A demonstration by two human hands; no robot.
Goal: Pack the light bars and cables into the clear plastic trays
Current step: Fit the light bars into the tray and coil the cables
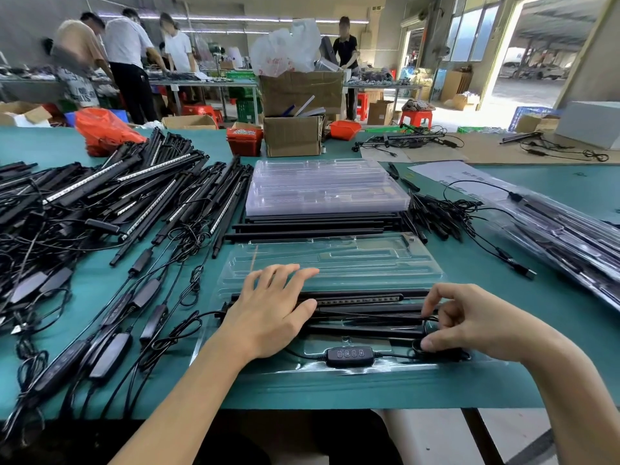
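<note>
A clear plastic tray (335,260) lies on the green table in front of me. Black light bars (362,302) sit in its near slots. My left hand (271,313) rests flat, fingers straight, on the bars' left end. My right hand (469,322) pinches a coiled black cable (439,352) at the tray's right end. An inline controller (350,356) with several buttons lies along the tray's near edge, wired to that cable.
A stack of clear trays (322,186) stands behind, on a row of black bars (312,226). Heaps of light bars and cables (100,209) cover the left. Loose cables (439,213) and bagged packed trays (563,236) lie right. Boxes and people stand beyond.
</note>
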